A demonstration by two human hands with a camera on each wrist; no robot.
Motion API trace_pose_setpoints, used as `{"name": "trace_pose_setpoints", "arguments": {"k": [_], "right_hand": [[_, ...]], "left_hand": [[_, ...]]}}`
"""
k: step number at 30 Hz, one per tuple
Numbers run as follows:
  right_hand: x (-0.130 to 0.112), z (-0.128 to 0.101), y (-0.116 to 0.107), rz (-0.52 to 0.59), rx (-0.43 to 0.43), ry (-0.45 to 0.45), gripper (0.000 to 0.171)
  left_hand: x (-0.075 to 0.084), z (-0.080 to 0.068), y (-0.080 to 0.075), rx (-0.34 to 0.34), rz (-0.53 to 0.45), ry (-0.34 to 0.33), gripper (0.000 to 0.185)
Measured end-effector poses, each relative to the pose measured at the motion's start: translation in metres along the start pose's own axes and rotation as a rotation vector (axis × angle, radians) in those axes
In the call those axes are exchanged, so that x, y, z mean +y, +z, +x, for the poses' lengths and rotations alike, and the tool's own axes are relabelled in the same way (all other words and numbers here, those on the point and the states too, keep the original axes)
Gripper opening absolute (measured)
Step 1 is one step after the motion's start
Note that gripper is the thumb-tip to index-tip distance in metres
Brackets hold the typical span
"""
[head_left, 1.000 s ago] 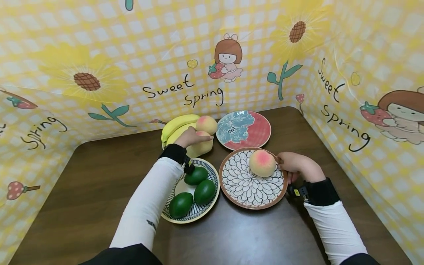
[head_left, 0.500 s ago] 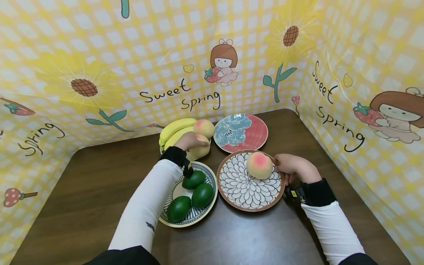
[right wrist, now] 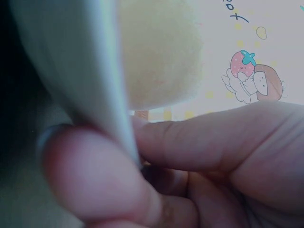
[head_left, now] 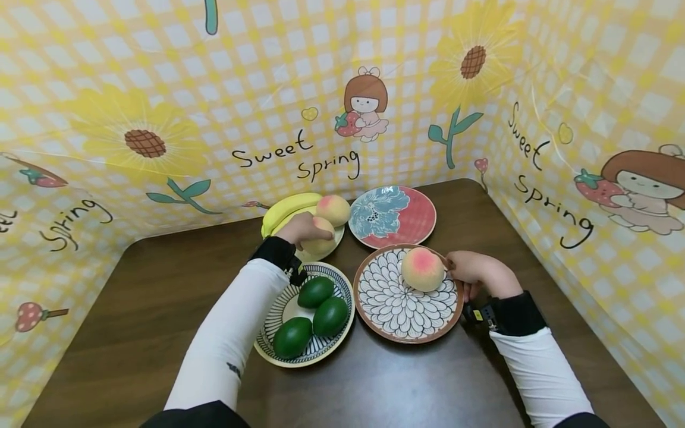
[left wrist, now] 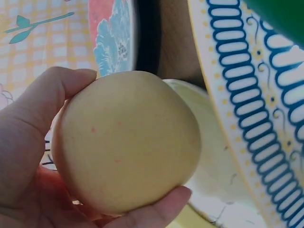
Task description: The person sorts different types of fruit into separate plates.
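Observation:
My left hand (head_left: 298, 229) grips a peach (left wrist: 128, 142) over the cream plate (head_left: 339, 236) at the back. In the left wrist view, the thumb and fingers curl round its sides. Beside it on that plate lie a second peach (head_left: 333, 210) and yellow bananas (head_left: 289, 208). At the right, my right hand (head_left: 484, 272) pinches the brown rim of a petal-patterned plate (head_left: 396, 312). One peach (head_left: 423, 269) sits on this plate, close to the right fingers. The right wrist view shows the thumb (right wrist: 185, 140) on the upper side of the rim and a finger underneath.
Three green avocados (head_left: 330, 316) lie in a blue-patterned dish (head_left: 342, 336) below the left wrist, right beside the petal plate. A red and blue flowered plate (head_left: 414, 214) stands behind. Yellow checked cloth (head_left: 241, 89) walls the brown table (head_left: 160, 297) at the back and sides.
My left hand has drawn the peach slightly left and up off the cream plate, and more of that plate shows. The right hand keeps its hold on the rim.

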State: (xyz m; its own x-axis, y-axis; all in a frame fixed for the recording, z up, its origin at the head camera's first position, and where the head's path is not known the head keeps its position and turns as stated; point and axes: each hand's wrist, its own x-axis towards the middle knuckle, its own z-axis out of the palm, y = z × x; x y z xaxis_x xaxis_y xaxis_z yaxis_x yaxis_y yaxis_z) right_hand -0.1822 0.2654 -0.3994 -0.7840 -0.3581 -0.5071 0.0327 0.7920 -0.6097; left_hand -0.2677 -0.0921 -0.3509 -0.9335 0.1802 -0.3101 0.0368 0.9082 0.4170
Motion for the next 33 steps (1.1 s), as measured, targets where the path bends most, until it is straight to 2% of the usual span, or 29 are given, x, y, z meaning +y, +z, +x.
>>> {"name": "trace_pose_setpoints", "arguments": {"k": [5, 10, 15, 18, 21, 24, 28, 31, 33], "right_hand": [[0.001, -0.003, -0.001, 0.013, -0.003, -0.008, 0.026], [0.001, -0.005, -0.004, 0.021, -0.006, -0.012, 0.024], [0.000, -0.005, -0.006, 0.013, -0.011, -0.012, 0.023], [-0.002, -0.005, -0.008, 0.012, -0.013, -0.017, 0.022], [-0.003, -0.004, -0.008, 0.012, -0.019, -0.020, 0.020], [-0.003, -0.004, -0.008, 0.013, -0.025, -0.018, 0.020], [-0.002, -0.002, -0.006, 0.023, -0.031, -0.015, 0.021], [-0.001, -0.001, -0.005, 0.024, -0.033, -0.012, 0.023], [-0.001, -0.001, -0.004, 0.023, -0.036, -0.013, 0.023]], "left_hand": [[0.012, -0.007, -0.003, -0.013, -0.027, 0.093, 0.059], [0.050, -0.023, -0.001, 0.003, 0.023, 0.233, 0.072], [0.092, -0.052, 0.019, -0.021, 0.094, 0.380, 0.082], [0.107, -0.067, 0.035, -0.055, 0.080, 0.475, 0.079], [0.114, -0.076, 0.052, -0.091, 0.072, 0.559, 0.076], [0.117, -0.077, 0.065, -0.139, 0.103, 0.657, 0.075], [0.120, -0.074, 0.079, -0.232, 0.168, 0.752, 0.073], [0.122, -0.075, 0.088, -0.295, 0.220, 0.752, 0.073], [0.122, -0.076, 0.096, -0.310, 0.261, 0.752, 0.072]]}}
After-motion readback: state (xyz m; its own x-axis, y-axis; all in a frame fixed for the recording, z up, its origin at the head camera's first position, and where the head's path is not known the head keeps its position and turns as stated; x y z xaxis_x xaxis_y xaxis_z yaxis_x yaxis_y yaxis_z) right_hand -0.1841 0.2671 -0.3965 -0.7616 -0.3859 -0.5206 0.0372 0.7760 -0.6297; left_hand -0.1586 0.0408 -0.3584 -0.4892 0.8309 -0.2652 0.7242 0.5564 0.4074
